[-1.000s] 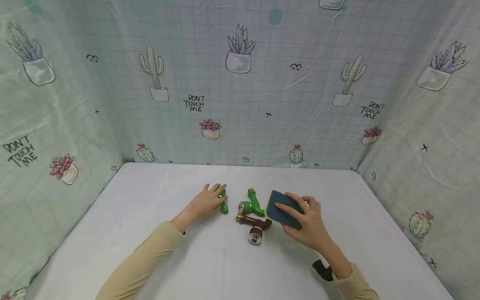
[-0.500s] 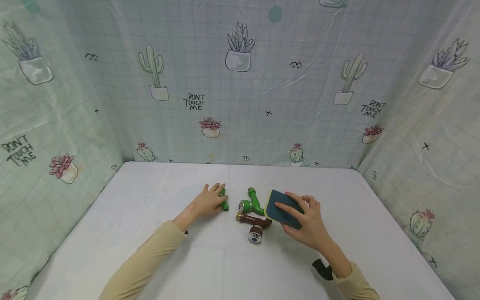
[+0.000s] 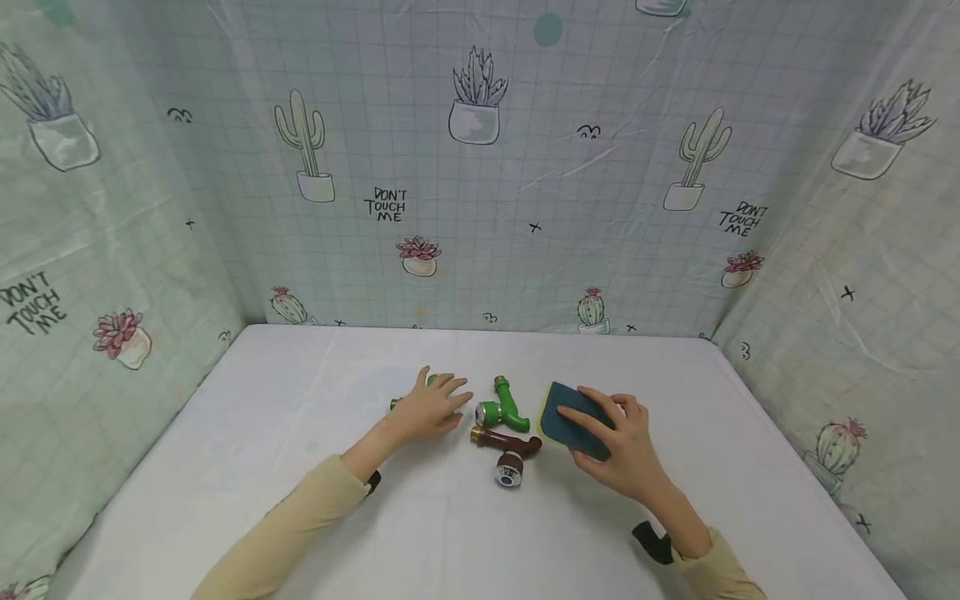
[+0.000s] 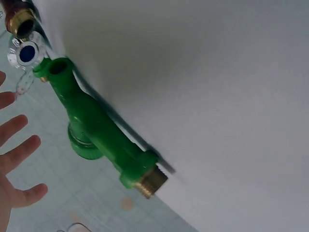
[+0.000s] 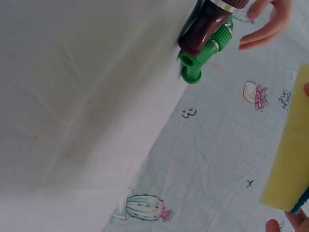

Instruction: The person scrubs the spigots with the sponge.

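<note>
My left hand (image 3: 429, 408) hovers over the left group of things with its fingers spread. Partly hidden behind it is a green tap, whose brass threaded end (image 3: 394, 403) shows at the left. In the left wrist view this green tap (image 4: 94, 123) lies apart from the fingers (image 4: 21, 150). My right hand (image 3: 618, 442) grips a sponge (image 3: 576, 421), dark blue on one face and yellow on the other, as the yellow side (image 5: 287, 150) in the right wrist view shows. Between the hands lie a second green tap (image 3: 508, 406) and a brown tap (image 3: 506, 442).
The taps lie on a white-covered table (image 3: 450, 542). A cactus-printed cloth (image 3: 480, 183) rises behind the table and at both sides. Black wrist straps (image 3: 652, 542) show at both forearms.
The left green tap, earlier upright in view under my left fingers, now points its brass end left. My left hand has moved slightly right, off it. The right hand and sponge shifted slightly right.
</note>
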